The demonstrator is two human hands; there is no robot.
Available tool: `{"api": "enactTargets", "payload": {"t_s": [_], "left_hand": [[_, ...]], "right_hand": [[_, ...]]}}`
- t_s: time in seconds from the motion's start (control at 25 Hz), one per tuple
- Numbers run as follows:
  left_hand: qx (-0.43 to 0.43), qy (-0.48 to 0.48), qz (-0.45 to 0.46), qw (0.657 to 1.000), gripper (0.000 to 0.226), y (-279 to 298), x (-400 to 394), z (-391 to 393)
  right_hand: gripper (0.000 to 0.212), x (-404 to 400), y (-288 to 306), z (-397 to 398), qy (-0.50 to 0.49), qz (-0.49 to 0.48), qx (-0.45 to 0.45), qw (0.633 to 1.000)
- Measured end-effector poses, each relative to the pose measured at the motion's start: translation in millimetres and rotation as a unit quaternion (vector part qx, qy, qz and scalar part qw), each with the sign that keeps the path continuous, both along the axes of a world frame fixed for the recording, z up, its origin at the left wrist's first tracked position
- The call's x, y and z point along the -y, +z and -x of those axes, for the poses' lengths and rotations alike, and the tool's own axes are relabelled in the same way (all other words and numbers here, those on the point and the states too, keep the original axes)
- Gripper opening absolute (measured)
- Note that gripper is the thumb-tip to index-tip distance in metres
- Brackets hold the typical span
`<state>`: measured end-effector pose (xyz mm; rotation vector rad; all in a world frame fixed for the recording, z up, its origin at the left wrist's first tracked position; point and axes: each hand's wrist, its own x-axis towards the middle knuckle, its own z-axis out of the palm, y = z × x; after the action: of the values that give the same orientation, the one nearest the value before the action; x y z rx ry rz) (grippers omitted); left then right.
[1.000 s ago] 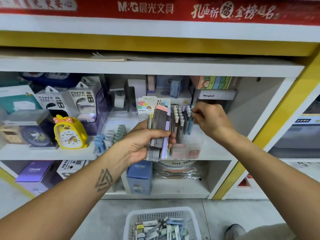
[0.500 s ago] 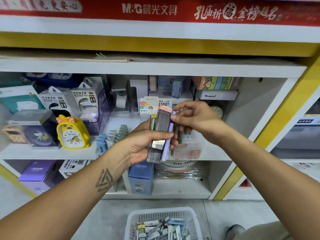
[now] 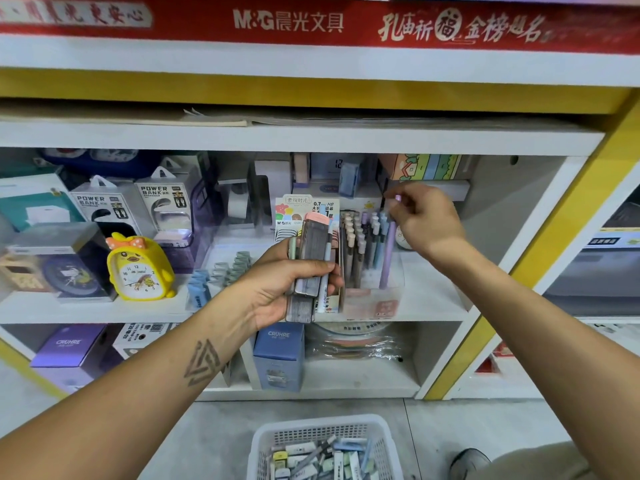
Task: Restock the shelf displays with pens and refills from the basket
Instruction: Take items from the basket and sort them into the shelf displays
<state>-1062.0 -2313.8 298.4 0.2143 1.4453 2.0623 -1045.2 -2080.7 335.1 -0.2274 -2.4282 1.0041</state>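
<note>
The white shelf unit point(image 3: 433, 308) fills the wall, a yellow duck clock point(image 3: 138, 268) standing at its left. On the floor below sits the white basket point(image 3: 263, 445), loaded with small packs. On the middle shelf a clear display holder point(image 3: 381, 299) keeps pens upright. The left hand point(image 3: 277, 285) is curled round a stack of refill packs point(image 3: 311, 268) just in front of that holder. The right hand point(image 3: 426, 216) pinches the top of a lilac pen point(image 3: 387, 258), whose lower end is down inside the holder's right side.
</note>
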Motion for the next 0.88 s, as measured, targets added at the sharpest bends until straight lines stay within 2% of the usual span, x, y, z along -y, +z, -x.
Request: {"api": "enactTargets", "payload": {"t_s": [0.08, 0.32, 0.48, 0.76, 0.88], "left_hand": [[0.001, 0.004, 0.003, 1.0, 0.034, -0.8, -1.5, -0.3], [0.007, 0.005, 0.006, 1.0, 0.048, 0.2, -2.2, -1.8], [0.004, 0.002, 0.005, 1.0, 0.046, 1.5, -2.2, -2.2], [0.007, 0.0, 0.011, 1.0, 0.051, 4.4, -0.7, -4.5], [0.006, 0.0, 0.017, 1.0, 0.055, 6.2, -1.1, -6.1]], "right_hand": [[0.018, -1.2, -5.1, -2.9, 0.005, -0.085, -0.002, 0.996], [0.003, 0.1, -17.2, -3.9, 0.044, -0.132, -0.003, 0.99], [0.007, 3.9, -21.5, -4.7, 0.048, -0.173, 0.016, 0.984], [0.007, 4.7, -15.7, -0.9, 0.066, -0.176, 0.045, 0.981], [0.024, 7.9, -19.1, 1.0, 0.056, -0.162, 0.02, 0.985]]}}
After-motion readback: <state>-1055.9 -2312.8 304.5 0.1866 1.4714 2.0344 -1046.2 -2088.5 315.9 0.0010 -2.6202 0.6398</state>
